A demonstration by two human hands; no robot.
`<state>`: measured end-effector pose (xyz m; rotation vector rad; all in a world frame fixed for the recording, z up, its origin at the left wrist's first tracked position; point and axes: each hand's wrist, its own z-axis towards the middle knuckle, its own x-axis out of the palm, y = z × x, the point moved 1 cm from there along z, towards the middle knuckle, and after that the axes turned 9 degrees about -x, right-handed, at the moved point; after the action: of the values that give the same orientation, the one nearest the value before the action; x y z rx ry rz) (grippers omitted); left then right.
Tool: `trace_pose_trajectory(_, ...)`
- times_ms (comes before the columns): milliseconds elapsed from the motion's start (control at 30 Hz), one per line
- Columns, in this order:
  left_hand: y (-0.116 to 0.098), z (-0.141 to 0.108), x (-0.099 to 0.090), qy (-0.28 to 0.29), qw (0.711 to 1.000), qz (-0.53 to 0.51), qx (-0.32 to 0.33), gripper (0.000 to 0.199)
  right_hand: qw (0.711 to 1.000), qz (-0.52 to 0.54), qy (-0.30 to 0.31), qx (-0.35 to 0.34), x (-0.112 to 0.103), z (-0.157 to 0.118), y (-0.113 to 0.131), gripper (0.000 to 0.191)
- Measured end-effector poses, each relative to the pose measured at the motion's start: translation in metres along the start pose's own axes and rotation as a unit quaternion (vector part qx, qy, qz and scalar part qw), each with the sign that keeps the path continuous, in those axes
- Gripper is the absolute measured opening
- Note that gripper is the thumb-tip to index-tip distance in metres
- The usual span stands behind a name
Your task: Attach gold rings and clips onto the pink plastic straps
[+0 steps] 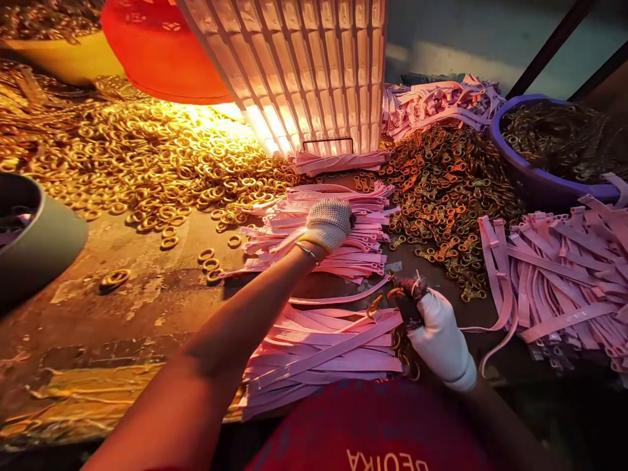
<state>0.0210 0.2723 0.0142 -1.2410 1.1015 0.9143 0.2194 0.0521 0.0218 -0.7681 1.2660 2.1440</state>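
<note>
Left hand: a dotted knit glove is worn on the left hand (330,221), which is laid on the middle stack of pink straps (370,252); the fingertips are hidden, so whether anything is grasped cannot be told.
Right hand: the right hand (438,337) is covered by a white wrap, with dark coverings on the fingers; these are bent close to the end of a single pink strap (338,300), but a firm grip cannot be made out.
Straps: the single strap is stretched between the middle stack and the front stack of pink straps (314,356), which is laid near the torso. More are piled in the right-hand strap heap (569,281).
Hook: a brass-coloured hook (375,305) is placed beside the right hand's fingers, above the front stack.
Rings: brass-coloured rings (186,157) are heaped on the left of the tabletop (161,314), brightly lit beneath the red lampshade (161,52).
Fittings: looped metal fittings (441,190) are heaped beside the purple tub (515,163).
</note>
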Motion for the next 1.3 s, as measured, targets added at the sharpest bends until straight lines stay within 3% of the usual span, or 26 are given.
trace_pose_trajectory(100,-0.001,-0.006,0.005,-0.010,1.000,0.001,0.004,0.033,1.000,0.005,0.003,0.015,-0.008,-0.010,-0.004,0.037)
trace_pose_trajectory(233,0.016,-0.041,-0.012,-0.036,0.996,-0.042,0.068,0.038,1.000,0.012,-0.012,0.023,-0.015,-0.022,-0.010,0.042)
trace_pose_trajectory(367,0.042,-0.078,-0.026,0.020,0.975,-0.146,0.169,0.032,0.999,0.017,-0.016,0.036,-0.016,-0.028,-0.011,0.041)
trace_pose_trajectory(467,0.056,-0.094,-0.014,0.077,0.976,-0.099,0.178,0.027,0.999,0.018,-0.022,0.038,-0.014,-0.030,-0.009,0.041)
trace_pose_trajectory(567,0.058,-0.105,0.002,0.077,0.984,-0.017,0.161,0.032,0.999,0.002,-0.030,0.025,-0.013,-0.031,-0.009,0.044)
trace_pose_trajectory(667,0.052,-0.118,0.003,0.048,0.987,0.021,0.152,0.042,0.999,-0.019,-0.039,0.017,-0.015,-0.033,-0.012,0.048)
trace_pose_trajectory(833,0.024,-0.141,-0.006,0.007,0.982,0.069,0.173,0.028,0.998,-0.021,-0.046,0.035,-0.017,-0.037,-0.017,0.040)
trace_pose_trajectory(967,-0.013,-0.143,0.013,0.006,0.960,0.016,0.281,0.029,0.998,0.011,-0.037,0.043,-0.009,-0.040,-0.018,0.039)
trace_pose_trajectory(1033,-0.029,-0.138,0.026,0.020,0.955,-0.018,0.294,0.030,0.998,0.012,-0.041,0.040,-0.006,-0.039,-0.016,0.040)
trace_pose_trajectory(1167,-0.041,-0.130,0.028,0.017,0.962,-0.090,0.258,0.025,0.998,-0.019,-0.055,0.040,-0.006,-0.033,-0.009,0.039)
trace_pose_trajectory(1300,-0.024,-0.144,-0.002,0.032,0.947,-0.271,0.171,0.011,0.998,-0.059,0.000,0.003,-0.011,-0.022,0.009,0.034)
